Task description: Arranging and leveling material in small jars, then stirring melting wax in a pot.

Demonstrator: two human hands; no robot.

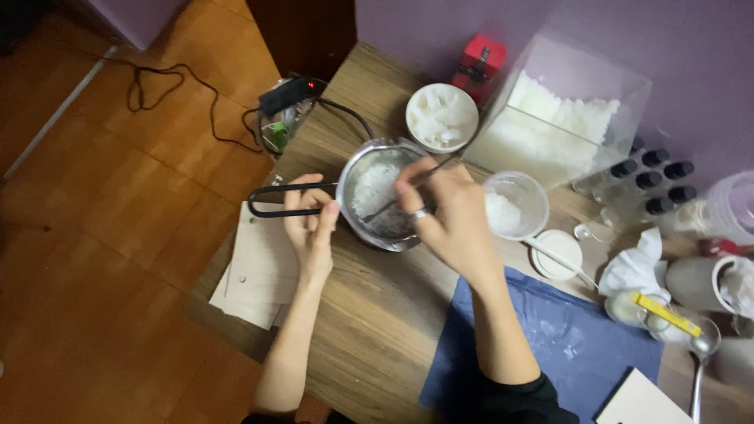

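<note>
Fingers, left hand (310, 228): curled around the black loop handle (275, 200) of the metal pot, clamped on it from above.
Fingers, right hand (444, 212): pinched together on a thin metal stirring tool (408, 191); a ring is worn on one finger.
Metal pot (383, 196): set on the wooden bench (377, 314), between the two hands; white flakes, partly clumped, are seen inside.
Stirring tool: held slanted, its lower end dipped into the white material in the pot.
Handle: pointed toward the left edge of the bench, past the pot rim.
White bowl (441, 116): placed just behind the pot, filled with white flakes.
Clear box (565, 118): stood at the back against the purple wall, part-filled with white flakes.
Clear plastic cup (517, 206): placed just right of the right hand, some white material held in it.
Round lid (556, 253): laid near the cup, a small white spoon resting across it.
Blue mat (550, 338): spread on the bench under the right forearm, dusted with white specks.
Small dark-capped bottles (652, 177): grouped at the right rear of the bench.
Red box (479, 63): stood behind the white bowl.
Black power unit (290, 93): laid at the far left corner of the bench, a red light shown on it, its cable trailed onto the wooden floor.
</note>
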